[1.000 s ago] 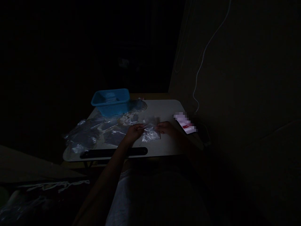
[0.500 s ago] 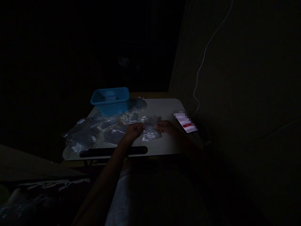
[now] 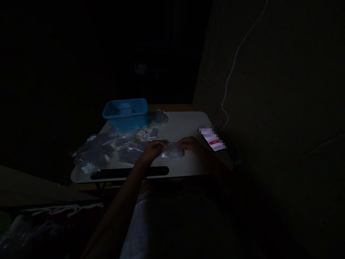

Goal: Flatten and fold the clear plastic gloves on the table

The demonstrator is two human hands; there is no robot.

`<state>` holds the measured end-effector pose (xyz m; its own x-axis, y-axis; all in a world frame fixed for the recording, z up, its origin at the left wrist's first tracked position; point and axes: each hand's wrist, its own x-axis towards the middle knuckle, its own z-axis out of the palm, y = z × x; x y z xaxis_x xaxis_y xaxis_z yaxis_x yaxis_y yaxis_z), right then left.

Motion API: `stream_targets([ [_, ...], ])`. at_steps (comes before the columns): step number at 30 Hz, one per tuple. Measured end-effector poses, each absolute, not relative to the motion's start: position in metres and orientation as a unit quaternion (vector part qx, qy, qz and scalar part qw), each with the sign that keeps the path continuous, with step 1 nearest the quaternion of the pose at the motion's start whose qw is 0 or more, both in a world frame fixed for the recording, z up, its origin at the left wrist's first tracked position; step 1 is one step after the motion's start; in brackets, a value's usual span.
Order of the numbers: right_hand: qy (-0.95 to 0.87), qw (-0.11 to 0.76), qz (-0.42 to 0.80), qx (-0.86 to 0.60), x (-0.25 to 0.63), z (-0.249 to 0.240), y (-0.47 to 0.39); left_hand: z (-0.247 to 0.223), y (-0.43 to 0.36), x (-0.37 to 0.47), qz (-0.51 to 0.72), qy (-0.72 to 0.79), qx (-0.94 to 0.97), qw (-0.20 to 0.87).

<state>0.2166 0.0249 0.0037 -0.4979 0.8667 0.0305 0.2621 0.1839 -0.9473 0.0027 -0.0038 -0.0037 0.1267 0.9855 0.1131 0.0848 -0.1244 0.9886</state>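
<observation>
Hands (image 3: 153, 149) (image 3: 191, 144) pinched closed, gripping clear plastic (image 3: 172, 151) at both sides, presumably to hold it flat! Phone (image 3: 214, 141) lies off right, seemingly leaving room.

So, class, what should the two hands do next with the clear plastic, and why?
Perhaps press the clear plastic piece flat against the white tabletop: the left hand and right hand pinch it near opposite ends of its far edge, and tabletop shows past its near edge.
</observation>
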Motion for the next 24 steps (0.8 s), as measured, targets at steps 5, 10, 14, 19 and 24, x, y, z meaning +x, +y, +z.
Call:
stream_targets([
  [5, -0.637, 0.312, 0.547, -0.445, 0.214, 0.007, 0.024, -0.001, -0.005, 0.003, 0.455, 0.474, 0.586, 0.475],
  [10, -0.628, 0.326, 0.557, -0.435, 0.209, 0.008, 0.02, 0.0, -0.006, 0.004, 0.462, 0.471, 0.552, 0.51],
  [14, -0.632, 0.368, 0.536, -0.421, 0.207, 0.001, 0.02, -0.003, -0.005, 0.006, 0.483, 0.476, 0.55, 0.487],
  [19, -0.67, 0.382, 0.454, -0.447, 0.203, -0.008, 0.02, -0.005, -0.003, 0.008, 0.442, 0.515, 0.668, 0.304],
  [24, -0.743, 0.354, 0.236, -0.517, 0.2, -0.007, 0.011, -0.007, 0.0, 0.007, 0.35, 0.528, 0.764, 0.124],
])
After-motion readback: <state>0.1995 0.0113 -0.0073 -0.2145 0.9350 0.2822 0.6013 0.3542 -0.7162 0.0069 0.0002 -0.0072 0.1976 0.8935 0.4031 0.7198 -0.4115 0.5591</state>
